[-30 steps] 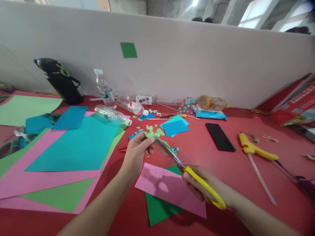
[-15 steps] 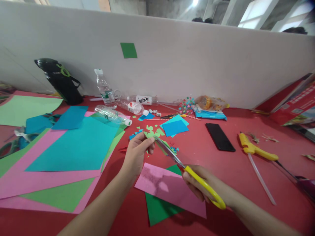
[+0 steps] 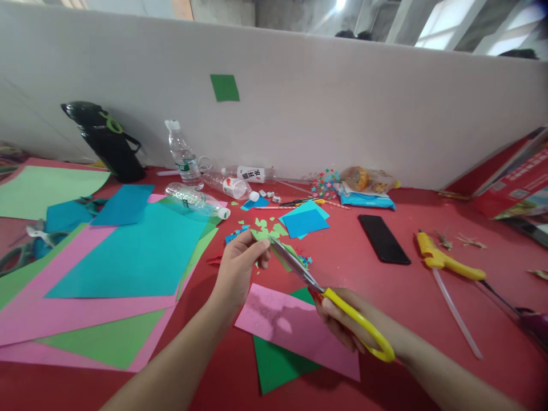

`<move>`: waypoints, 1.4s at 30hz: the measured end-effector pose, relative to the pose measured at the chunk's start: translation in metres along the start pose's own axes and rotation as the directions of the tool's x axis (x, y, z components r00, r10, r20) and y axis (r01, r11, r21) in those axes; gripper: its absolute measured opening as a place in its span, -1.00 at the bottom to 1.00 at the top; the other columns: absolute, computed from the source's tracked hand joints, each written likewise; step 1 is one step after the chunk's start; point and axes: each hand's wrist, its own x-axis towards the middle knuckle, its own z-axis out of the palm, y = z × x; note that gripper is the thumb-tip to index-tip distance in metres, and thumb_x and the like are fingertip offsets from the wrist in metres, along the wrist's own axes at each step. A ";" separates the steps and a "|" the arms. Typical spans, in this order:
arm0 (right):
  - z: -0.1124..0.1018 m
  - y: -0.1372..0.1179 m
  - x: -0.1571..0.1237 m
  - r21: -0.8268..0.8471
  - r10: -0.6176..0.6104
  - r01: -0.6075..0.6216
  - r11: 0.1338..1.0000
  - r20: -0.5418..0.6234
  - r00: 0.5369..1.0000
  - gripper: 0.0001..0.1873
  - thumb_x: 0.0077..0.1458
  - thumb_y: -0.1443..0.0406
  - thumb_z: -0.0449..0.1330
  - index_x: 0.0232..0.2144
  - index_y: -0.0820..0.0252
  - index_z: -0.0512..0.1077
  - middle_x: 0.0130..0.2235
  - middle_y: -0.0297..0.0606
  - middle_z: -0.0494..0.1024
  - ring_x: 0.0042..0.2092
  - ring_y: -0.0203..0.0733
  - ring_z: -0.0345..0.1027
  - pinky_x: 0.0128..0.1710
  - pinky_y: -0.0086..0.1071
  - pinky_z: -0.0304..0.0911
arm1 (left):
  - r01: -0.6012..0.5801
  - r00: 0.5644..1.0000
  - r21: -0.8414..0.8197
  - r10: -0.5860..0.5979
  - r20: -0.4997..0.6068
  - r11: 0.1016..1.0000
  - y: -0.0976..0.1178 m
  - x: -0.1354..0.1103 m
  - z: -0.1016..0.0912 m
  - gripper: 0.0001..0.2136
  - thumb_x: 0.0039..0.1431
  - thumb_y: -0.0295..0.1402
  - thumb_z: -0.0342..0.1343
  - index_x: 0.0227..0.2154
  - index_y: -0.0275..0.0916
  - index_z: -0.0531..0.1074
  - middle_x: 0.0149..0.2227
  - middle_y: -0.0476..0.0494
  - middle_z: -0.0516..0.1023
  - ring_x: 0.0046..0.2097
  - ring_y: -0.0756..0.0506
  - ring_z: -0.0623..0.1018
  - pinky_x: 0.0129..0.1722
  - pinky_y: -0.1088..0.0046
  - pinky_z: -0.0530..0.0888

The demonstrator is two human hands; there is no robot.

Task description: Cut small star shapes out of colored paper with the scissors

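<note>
My left hand point(image 3: 238, 268) pinches a small green paper piece point(image 3: 262, 234) above the red table point(image 3: 368, 285). My right hand point(image 3: 355, 325) grips yellow-handled scissors point(image 3: 329, 297); their metal blades point up-left and meet the green piece at my left fingertips. Under both hands lie a pink paper sheet point(image 3: 295, 328) and a dark green sheet point(image 3: 278, 365). Small green and blue scraps point(image 3: 274, 228) are scattered just beyond my left hand.
Large teal, pink and green sheets point(image 3: 128, 257) cover the left side. Water bottles point(image 3: 184, 157), a black jug point(image 3: 107, 140), a blue square of paper point(image 3: 305, 221), a black phone point(image 3: 383, 238) and a yellow glue gun point(image 3: 445, 260) lie around. A white partition point(image 3: 299, 103) runs along the back.
</note>
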 end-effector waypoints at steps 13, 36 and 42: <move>0.000 -0.001 0.000 0.057 0.003 -0.005 0.998 0.030 1.000 -0.43 0.11 -0.23 0.00 -0.45 0.14 0.21 -0.72 -0.53 0.23 -0.74 -0.45 -0.05 -0.76 -0.58 -0.09 | -0.039 0.998 -0.070 0.035 -0.058 0.997 -0.005 0.000 0.000 -0.92 0.01 -0.41 0.21 -0.54 -0.23 0.45 -0.61 0.04 0.41 -0.55 0.06 0.35 -0.51 0.53 0.30; 0.016 0.000 0.000 0.119 0.070 -0.060 0.991 -0.085 0.994 -0.36 0.01 -0.32 -0.02 -0.46 0.13 0.20 -0.75 -0.53 0.25 -0.78 -0.46 -0.05 -0.79 -0.59 -0.09 | 0.019 0.994 -0.235 -0.044 -0.103 0.972 -0.015 -0.005 0.012 -0.91 -0.09 -0.39 0.32 -0.49 -0.20 0.51 -0.46 0.03 0.56 -0.38 0.02 0.49 -0.24 0.46 0.42; 0.016 -0.001 0.002 0.122 0.080 -0.070 0.990 -0.075 0.994 -0.36 0.00 -0.31 -0.01 -0.51 0.14 0.20 -0.76 -0.51 0.25 -0.78 -0.47 -0.04 -0.80 -0.60 -0.10 | 0.031 0.993 -0.282 -0.062 -0.101 0.959 -0.013 -0.006 0.013 -0.89 -0.13 -0.40 0.35 -0.51 -0.22 0.52 -0.48 0.04 0.54 -0.39 0.03 0.48 -0.25 0.47 0.42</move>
